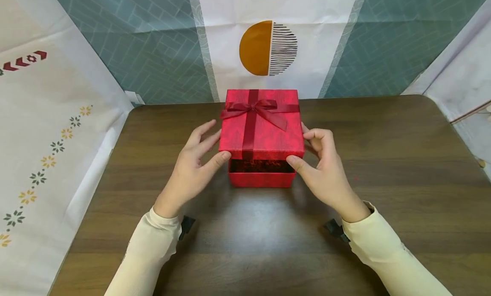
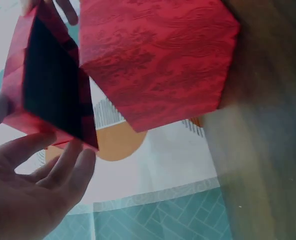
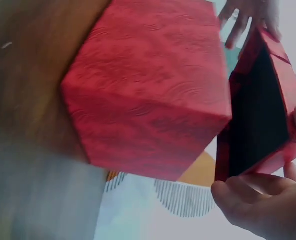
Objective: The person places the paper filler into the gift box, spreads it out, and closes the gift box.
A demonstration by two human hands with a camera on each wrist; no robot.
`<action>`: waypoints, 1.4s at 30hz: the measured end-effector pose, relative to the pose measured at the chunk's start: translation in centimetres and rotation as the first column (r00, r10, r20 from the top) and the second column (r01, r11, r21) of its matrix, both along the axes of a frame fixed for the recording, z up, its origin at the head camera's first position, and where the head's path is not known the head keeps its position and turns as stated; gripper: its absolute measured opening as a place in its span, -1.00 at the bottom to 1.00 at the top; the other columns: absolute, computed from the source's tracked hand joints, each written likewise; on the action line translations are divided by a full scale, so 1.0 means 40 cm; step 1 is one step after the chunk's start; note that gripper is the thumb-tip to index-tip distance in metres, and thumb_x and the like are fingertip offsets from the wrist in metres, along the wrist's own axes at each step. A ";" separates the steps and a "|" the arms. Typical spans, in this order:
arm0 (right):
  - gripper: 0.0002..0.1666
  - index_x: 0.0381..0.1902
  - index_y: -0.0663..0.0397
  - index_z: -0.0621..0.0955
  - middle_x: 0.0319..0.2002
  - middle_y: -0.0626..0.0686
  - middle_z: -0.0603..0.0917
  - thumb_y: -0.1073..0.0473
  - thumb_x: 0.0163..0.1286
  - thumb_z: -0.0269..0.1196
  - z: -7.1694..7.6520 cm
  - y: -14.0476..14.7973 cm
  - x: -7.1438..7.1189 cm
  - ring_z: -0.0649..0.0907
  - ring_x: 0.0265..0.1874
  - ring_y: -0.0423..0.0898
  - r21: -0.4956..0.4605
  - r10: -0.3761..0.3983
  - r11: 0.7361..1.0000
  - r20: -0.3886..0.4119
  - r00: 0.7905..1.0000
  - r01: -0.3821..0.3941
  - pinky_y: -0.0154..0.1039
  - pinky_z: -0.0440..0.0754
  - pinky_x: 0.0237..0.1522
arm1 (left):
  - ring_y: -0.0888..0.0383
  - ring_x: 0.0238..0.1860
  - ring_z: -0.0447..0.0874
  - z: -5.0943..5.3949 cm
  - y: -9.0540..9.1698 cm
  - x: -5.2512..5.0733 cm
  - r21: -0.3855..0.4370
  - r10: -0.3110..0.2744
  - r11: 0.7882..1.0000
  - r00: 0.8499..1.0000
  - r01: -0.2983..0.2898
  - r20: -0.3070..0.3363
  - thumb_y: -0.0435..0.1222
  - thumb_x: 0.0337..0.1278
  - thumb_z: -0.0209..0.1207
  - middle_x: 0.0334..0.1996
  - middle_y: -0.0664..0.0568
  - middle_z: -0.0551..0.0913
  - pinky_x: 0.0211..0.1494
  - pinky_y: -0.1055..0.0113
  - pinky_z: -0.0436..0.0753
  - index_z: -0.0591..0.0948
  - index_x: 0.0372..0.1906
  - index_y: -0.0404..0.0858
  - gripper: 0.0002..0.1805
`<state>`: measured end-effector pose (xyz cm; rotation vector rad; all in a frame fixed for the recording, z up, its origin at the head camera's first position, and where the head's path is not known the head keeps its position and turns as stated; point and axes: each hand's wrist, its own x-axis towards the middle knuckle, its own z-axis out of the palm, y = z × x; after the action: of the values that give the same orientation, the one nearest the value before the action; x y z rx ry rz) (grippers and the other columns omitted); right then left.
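A red gift box lid with a dark red ribbon bow is held up off its red patterned box. Beneath the lid's front edge the dark inside of the box shows, and the wrist views show a gap between lid and box. My left hand grips the lid's left side, thumb at the front corner. On the opposite side my right hand pinches the lid likewise, thumb at the front right corner. The lid's dark hollow underside appears in both wrist views. What lies in the box is hidden.
The box stands on a brown wooden table, near its back edge. Behind hangs a teal and white cloth with orange circles. A white patterned cloth borders the left side, and a pale sheet the right.
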<state>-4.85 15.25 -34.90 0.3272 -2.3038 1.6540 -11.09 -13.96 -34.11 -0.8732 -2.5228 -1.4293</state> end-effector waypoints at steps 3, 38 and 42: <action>-0.28 0.31 0.27 0.25 0.48 0.06 0.33 0.41 0.32 0.36 -0.014 0.010 0.008 0.34 0.44 -0.06 0.118 0.002 0.993 0.004 1.000 -0.002 0.09 0.34 0.31 | 0.09 0.22 0.49 -0.012 -0.003 0.010 -0.119 -0.011 0.993 0.999 0.015 0.032 -0.13 0.34 0.31 0.30 0.05 0.47 0.13 -0.01 0.55 0.43 0.46 -0.23 -0.33; -0.30 0.36 -0.01 0.35 0.16 0.12 0.56 0.23 0.35 0.39 -0.031 0.010 0.020 0.66 -0.04 0.05 0.415 0.001 0.905 0.223 0.975 -0.096 0.11 0.63 -0.07 | -0.08 0.32 0.48 -0.028 -0.002 0.023 -0.444 -0.063 0.888 0.987 0.123 0.147 -0.11 0.41 0.22 0.33 -0.19 0.50 0.31 0.01 0.45 0.31 0.49 -0.41 -0.27; -0.32 0.34 -0.01 0.36 0.17 0.12 0.56 0.23 0.35 0.38 -0.034 0.008 0.016 0.65 -0.06 0.03 0.409 -0.007 0.907 0.247 0.969 -0.098 0.07 0.62 -0.11 | -0.10 0.29 0.51 -0.038 -0.005 0.019 -0.408 -0.078 0.903 0.987 0.131 0.143 -0.13 0.40 0.24 0.31 -0.21 0.52 0.29 -0.01 0.48 0.34 0.47 -0.42 -0.30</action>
<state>-4.23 15.56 -36.24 0.2796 -2.8578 1.2602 -10.33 -14.15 -35.61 -1.0218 -2.9814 -1.0038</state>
